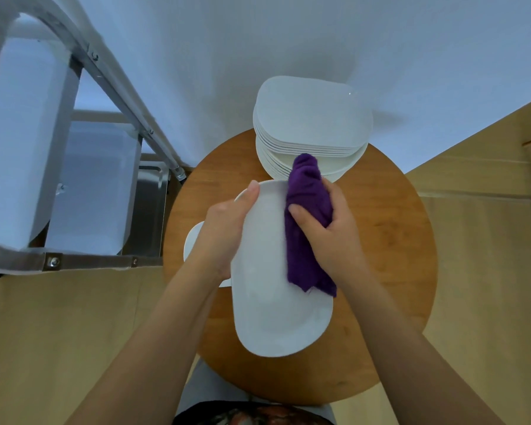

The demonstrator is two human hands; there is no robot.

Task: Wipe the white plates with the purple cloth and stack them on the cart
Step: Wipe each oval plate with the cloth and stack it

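While the left hand (224, 231) grips a white plate (273, 302) above the round tabletop (396, 240), the right hand (328, 234) holds the purple cloth (304, 216) against it, near the plate stack (310, 124).

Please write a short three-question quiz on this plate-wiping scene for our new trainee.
1. True or false: the purple cloth is gripped by the right hand.
2. What does the left hand hold? A) the cart B) the white plate C) nothing
3. Fill in: the stack of plates stands on the round wooden ____.

Key
1. True.
2. B: it holds the white plate by its edge.
3. Table.
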